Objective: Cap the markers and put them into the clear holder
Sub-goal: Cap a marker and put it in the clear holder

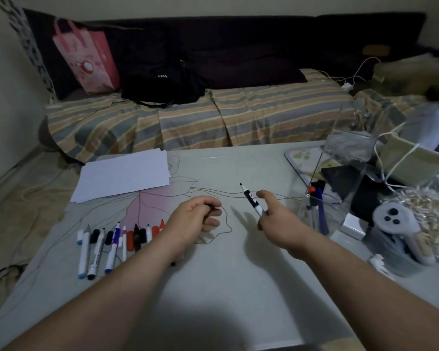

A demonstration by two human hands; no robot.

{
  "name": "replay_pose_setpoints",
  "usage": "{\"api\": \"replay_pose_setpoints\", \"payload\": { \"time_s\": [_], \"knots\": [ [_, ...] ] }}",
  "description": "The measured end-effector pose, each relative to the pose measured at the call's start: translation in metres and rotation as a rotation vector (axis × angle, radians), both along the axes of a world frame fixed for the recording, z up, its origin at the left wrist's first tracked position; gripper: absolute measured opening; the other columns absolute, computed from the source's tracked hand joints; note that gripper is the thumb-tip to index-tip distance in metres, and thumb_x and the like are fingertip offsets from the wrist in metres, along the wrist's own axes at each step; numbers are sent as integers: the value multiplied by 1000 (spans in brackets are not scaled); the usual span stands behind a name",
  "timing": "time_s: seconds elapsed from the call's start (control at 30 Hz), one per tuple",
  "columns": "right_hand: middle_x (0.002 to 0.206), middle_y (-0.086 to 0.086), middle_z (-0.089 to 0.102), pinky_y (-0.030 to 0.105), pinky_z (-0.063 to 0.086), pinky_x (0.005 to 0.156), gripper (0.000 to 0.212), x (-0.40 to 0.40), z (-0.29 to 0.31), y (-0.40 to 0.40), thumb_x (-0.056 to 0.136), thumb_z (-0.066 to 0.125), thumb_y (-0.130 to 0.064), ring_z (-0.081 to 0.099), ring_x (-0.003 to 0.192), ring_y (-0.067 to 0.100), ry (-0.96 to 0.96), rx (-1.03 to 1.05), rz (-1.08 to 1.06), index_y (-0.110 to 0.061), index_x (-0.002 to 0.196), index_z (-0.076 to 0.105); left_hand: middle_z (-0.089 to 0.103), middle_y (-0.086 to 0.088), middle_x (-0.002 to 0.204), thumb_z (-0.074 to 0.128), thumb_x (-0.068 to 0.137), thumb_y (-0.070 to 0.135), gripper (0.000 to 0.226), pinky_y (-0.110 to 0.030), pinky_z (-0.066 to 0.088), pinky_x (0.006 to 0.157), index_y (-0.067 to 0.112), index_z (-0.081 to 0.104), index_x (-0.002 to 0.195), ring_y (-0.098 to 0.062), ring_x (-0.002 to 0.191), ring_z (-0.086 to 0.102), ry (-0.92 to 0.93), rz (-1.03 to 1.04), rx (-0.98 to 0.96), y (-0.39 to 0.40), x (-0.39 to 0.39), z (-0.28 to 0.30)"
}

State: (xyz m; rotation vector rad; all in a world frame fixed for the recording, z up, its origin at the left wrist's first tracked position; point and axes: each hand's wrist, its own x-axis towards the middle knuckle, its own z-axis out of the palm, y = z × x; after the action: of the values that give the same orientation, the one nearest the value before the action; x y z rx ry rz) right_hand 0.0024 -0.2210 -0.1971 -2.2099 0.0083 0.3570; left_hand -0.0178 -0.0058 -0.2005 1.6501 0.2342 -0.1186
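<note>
Markers lie in a loose row on the table, just to the left of the left hand, uncapped, tips pointing away from the person, with several loose caps mixed in among them; the row's right end runs under the left wrist. One more marker, a black-tipped marker, is in the right hand, gripped low on its white barrel between thumb and fingers and tilted so that its bare tip points up and away to the left, into the gap between the two hands. The left hand is curled closed, fingers folded toward the palm, with something small and dark at the fingertips; it looks like a cap, though it is too hidden to be sure. The two hands hover above the table, apart from each other, the left a little nearer the row. The clear holder stands just to the right of the right hand, upright, and already has a few capped markers standing in it, one with a red cap, another dark blue. Beyond the left hand, farther from the person, a stack of white paper lies flat on the table. Right of the holder sits a white controller among clutter
</note>
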Motion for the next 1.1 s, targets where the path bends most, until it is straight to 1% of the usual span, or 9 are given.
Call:
{"api": "replay_pose_setpoints", "payload": {
  "time_s": [0.07,0.17,0.23,0.3,0.4,0.47,0.6,0.8,1.1],
  "knots": [
    [106,12,62,33,46,65,59,-4,2,-1,93,35,-6,55,79,23,-11,15,26,-44,136,42,74,-26,103,34,99,6,32,-30,42,59,10,66,98,-26,66,64,71,88,-117,-4,2,0],
    [101,8,61,31,45,63,55,-5,-2,-2,92,36,-8,55,77,22,-29,5,50,-47,128,50,75,-25,100,41,101,12,18,-27,40,52,11,59,99,-19,57,58,109,124,-230,-11,4,2],
    [96,5,61,32,46,63,49,-5,-2,-2,94,38,-13,56,77,22,-50,18,47,-48,125,52,76,-18,95,43,103,13,12,-25,39,50,13,55,101,-15,57,55,77,83,-175,-16,4,2],
    [83,-2,61,33,46,64,33,-5,2,-3,99,43,-25,55,73,18,-110,56,42,-46,120,57,72,-10,84,40,105,15,11,-26,36,52,14,51,107,-14,57,51,19,54,-73,-20,4,0],
    [63,-10,52,31,39,57,20,-5,12,-6,103,48,-39,45,58,8,-287,21,89,-34,110,66,66,-4,76,36,108,23,16,-28,35,55,12,48,108,-14,59,47,-62,57,-6,-22,5,-1],
    [69,-7,59,35,44,62,20,-6,21,-7,101,51,-41,52,64,9,-429,-107,109,-31,105,68,61,-1,74,35,109,26,23,-27,35,57,13,53,101,-13,60,45,-91,39,30,-22,5,0],
    [96,-7,58,38,49,81,18,-2,25,-12,97,57,-39,59,93,16,-589,-284,86,-34,113,64,54,-1,76,38,108,16,26,-22,38,58,14,63,101,-11,63,43,-113,55,11,-21,5,-3],
    [96,-6,60,38,49,72,17,-5,26,-12,95,61,-38,57,89,21,-749,-496,150,-30,109,65,65,-7,90,39,106,5,25,-21,45,62,17,61,106,-11,69,52,-110,79,-45,-20,5,-4],
    [95,-7,59,34,40,67,16,-5,21,-7,95,60,-40,57,88,22,-740,-557,185,-31,107,65,70,-6,93,44,105,6,21,-21,47,63,19,60,108,-9,69,55,-150,52,1,-23,4,-4]
  ]
}}
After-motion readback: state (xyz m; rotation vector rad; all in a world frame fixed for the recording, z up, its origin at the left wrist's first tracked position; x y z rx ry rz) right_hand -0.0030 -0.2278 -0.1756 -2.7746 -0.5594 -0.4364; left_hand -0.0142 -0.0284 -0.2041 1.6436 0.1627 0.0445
